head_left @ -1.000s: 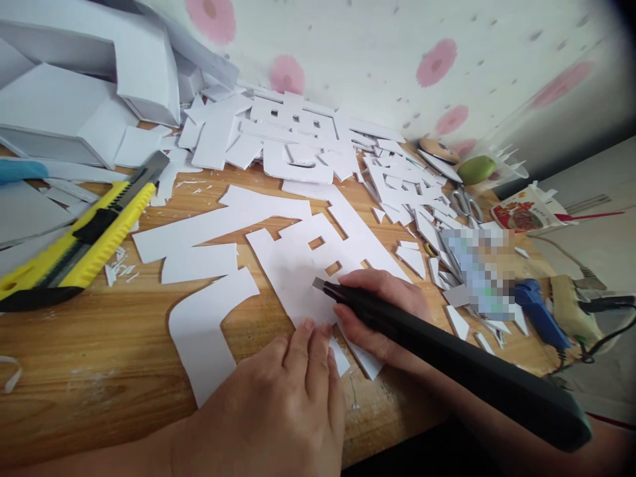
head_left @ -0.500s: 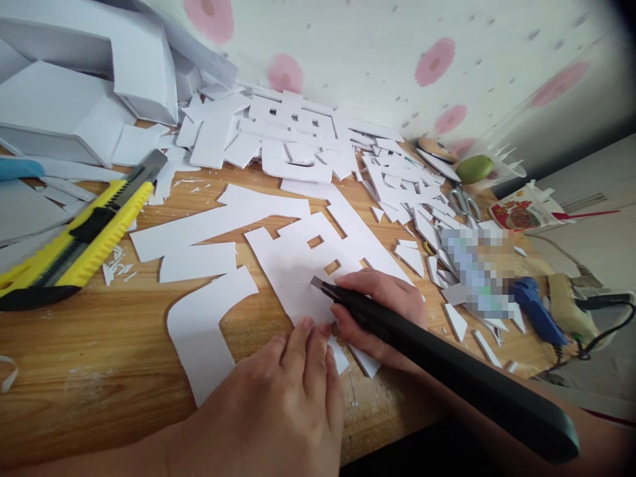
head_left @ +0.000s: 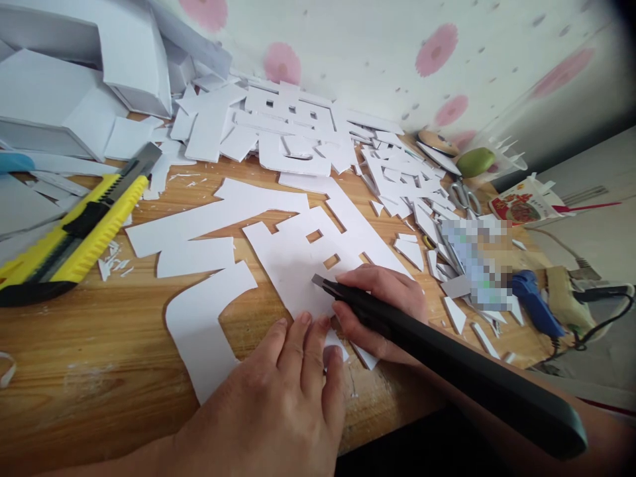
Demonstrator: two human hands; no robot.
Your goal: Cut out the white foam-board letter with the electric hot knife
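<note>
Black knife handle hides right wrist.

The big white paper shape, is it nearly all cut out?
Partly. The white shape already has small windows cut in it, and finished cut-outs are piled by the wall. Now the left hand presses it flat while the right hand holds the black knife on it. How much remains is unclear.
</note>
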